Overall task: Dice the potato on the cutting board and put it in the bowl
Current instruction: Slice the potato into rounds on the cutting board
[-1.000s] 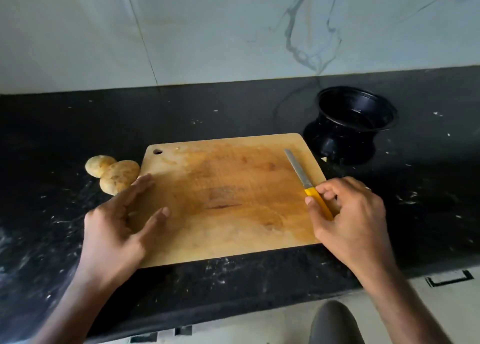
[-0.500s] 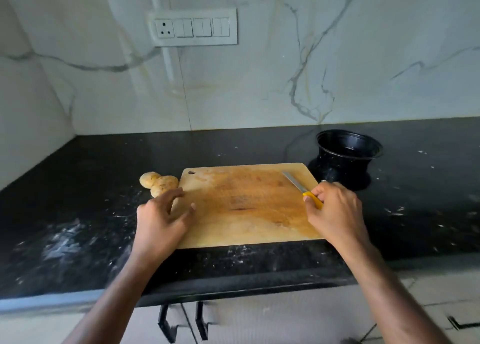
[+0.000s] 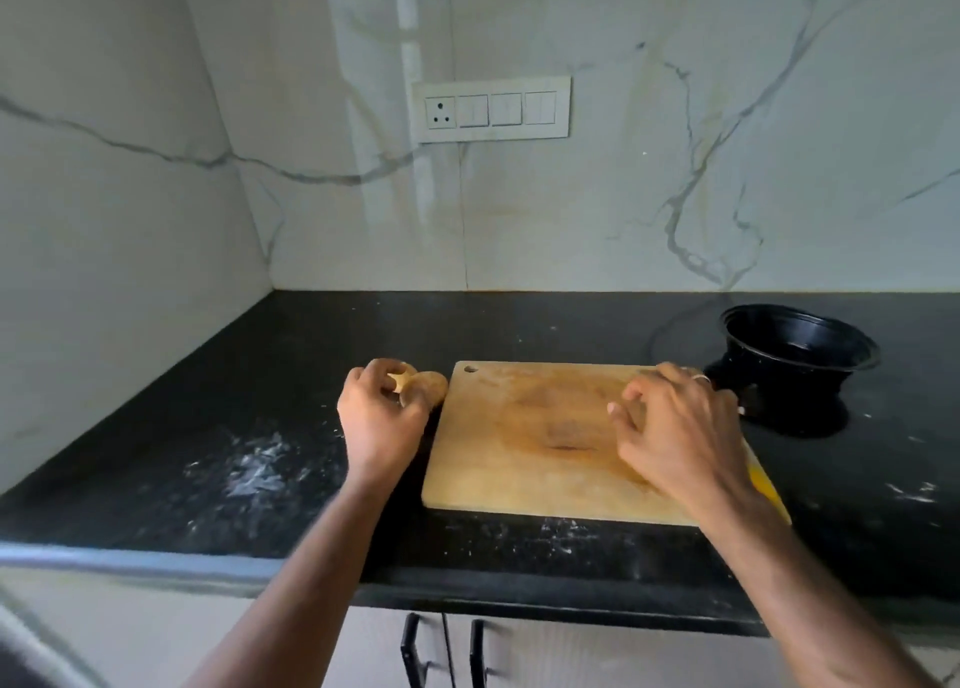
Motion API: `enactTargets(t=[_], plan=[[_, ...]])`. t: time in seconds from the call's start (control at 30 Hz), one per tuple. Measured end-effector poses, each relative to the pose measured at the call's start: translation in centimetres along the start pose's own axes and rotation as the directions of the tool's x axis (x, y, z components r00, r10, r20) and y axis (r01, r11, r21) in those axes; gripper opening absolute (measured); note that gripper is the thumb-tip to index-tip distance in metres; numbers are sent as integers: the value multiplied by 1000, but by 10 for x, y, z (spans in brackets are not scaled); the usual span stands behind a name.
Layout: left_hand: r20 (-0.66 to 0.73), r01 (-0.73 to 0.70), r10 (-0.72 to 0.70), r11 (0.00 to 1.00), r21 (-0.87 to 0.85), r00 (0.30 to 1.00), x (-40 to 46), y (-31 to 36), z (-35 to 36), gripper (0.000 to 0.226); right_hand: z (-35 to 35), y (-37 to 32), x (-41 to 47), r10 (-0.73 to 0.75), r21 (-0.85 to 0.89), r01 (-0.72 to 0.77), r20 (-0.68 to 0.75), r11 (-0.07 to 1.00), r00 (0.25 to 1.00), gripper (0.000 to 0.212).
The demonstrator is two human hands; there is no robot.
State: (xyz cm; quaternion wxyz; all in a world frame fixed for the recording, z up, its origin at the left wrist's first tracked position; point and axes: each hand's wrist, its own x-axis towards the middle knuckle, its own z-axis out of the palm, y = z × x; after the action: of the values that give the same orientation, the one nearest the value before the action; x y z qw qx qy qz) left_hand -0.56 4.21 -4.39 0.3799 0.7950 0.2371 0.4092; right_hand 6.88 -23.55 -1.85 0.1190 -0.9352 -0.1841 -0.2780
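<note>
nearest: cabinet doors (image 3: 447, 651) with two black handles, under the counter edge. above them, black stone countertop (image 3: 260, 386) flecked with white specks and a pale smear left of centre. flat on it, wooden cutting board (image 3: 519, 453), worn and stained, hanging hole at its far left corner, no potato on it. over the board's right half, right hand (image 3: 680, 438), fingers spread and loosely bent, holding nothing that can be seen; a ring on one finger. under the right wrist, a yellow knife handle (image 3: 763, 484) at the board's right edge (blade hidden by the hand). just off the board's left edge, left hand (image 3: 379, 417) curled onto the potatoes (image 3: 431, 386), fingers bent around the nearer of the two; both potatoes resting on the counter, the nearer one almost touching the board. further right and back, black bowl (image 3: 800, 354), upright, near the board's far right corner. behind everything, white marble-look wall with grey veins, and a white switch panel (image 3: 491, 110) with one socket and three switches.
</note>
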Motion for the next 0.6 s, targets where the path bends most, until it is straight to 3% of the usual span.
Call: enactTargets(t=[0.2,0.3,0.43,0.6], plan=[[48,-61,57,994,88,997,25,-19,5,19,25,-76,40,-271,112,262,70,958,960,23],[152,-71,45,983,171,987,28,-21,10,38,38,-102,56,-371,167,351,107,921,922,22],[203,-98,24,926,364,979,27,-24,16,56,45,-105,62,-368,270,323,137,907,920,18],[198,-152,88,929,339,976,26,-31,22,51,42,-89,66,-293,365,250,68,897,954,17]])
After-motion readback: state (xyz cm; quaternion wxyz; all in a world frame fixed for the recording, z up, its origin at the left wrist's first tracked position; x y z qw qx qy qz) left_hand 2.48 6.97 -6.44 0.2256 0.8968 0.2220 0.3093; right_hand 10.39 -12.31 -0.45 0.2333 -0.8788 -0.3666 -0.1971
